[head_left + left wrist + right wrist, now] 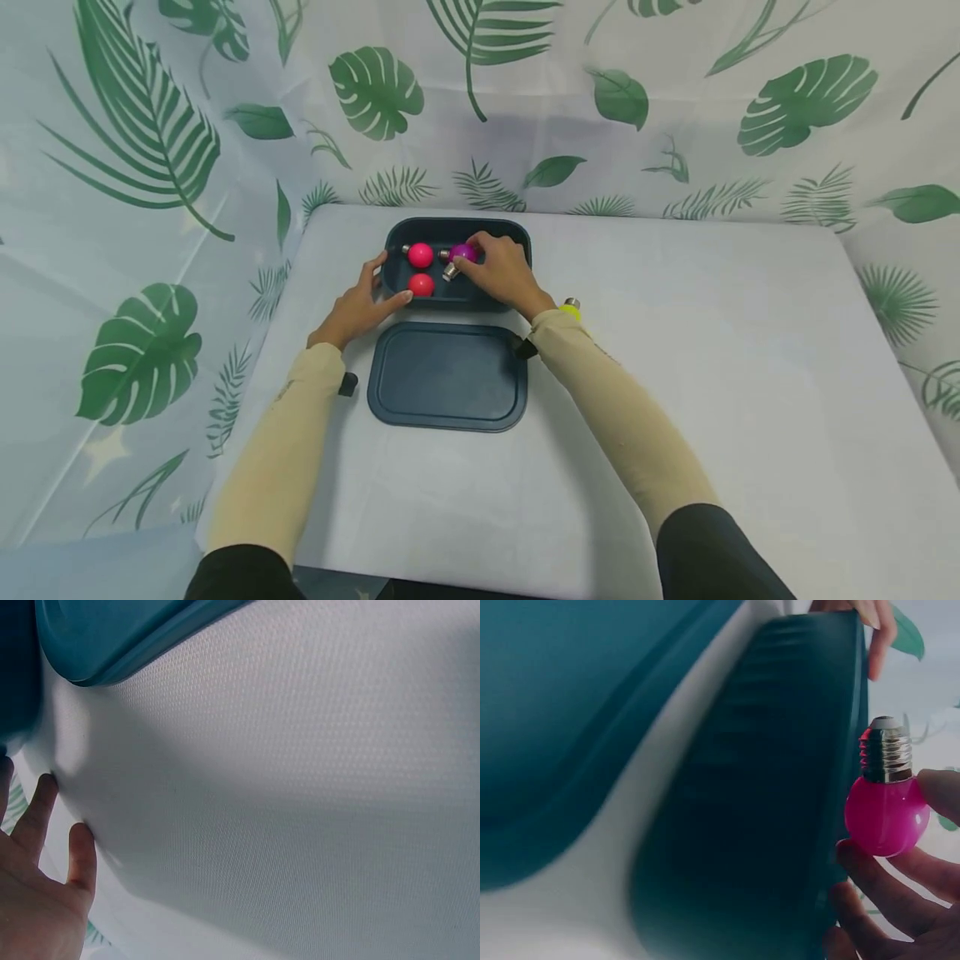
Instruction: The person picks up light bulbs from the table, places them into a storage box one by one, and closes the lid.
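A dark blue-grey box (517,242) holds several small light bulbs. Two red-pink bulbs, one farther back (421,256) and one nearer (422,286), lie in its left half. Over the right half, my right hand (504,271) pinches a magenta light bulb (887,817) between thumb and fingers. Its metal screw base (451,272) points down and left in the head view. A second screw base (444,254) shows just behind it. My left hand (358,310) rests at the box's left front corner, its fingers (37,814) spread and fairly straight.
The box's matching flat lid (447,377) lies on the white table (712,375) just in front of it. A yellow bulb (571,308) sits by my right wrist, partly hidden by the sleeve. Leaf-patterned cloth (525,125) hangs behind the table.
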`<control>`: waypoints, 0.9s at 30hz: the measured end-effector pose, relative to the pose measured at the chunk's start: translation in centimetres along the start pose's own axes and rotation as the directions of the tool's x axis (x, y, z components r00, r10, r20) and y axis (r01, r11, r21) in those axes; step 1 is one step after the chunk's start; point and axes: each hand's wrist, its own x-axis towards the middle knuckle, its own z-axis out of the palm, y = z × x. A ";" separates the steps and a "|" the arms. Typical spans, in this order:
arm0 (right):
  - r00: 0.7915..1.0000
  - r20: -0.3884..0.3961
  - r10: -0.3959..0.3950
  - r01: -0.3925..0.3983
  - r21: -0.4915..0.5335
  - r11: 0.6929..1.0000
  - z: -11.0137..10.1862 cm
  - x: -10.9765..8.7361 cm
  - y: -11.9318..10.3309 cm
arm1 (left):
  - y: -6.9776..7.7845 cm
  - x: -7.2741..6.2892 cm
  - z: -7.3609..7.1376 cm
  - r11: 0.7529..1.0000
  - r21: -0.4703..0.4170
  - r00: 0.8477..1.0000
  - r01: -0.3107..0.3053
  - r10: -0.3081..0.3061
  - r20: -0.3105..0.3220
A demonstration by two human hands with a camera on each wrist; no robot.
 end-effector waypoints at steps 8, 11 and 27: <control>0.998 0.035 0.053 -0.050 -0.074 0.996 1.4 -0.3 0.2 | -0.2 0.0 0.1 1.000 0.008 1.000 -0.016 0.016 -0.010; 0.997 0.047 0.066 -0.060 -0.105 0.993 1.7 -0.2 0.1 | -0.2 0.0 0.1 1.000 0.003 1.000 -0.019 0.019 -0.009; 0.971 0.100 0.216 -0.187 -0.242 0.952 3.6 0.0 -0.9 | -0.3 -0.2 0.1 0.999 0.012 0.999 -0.040 0.040 -0.012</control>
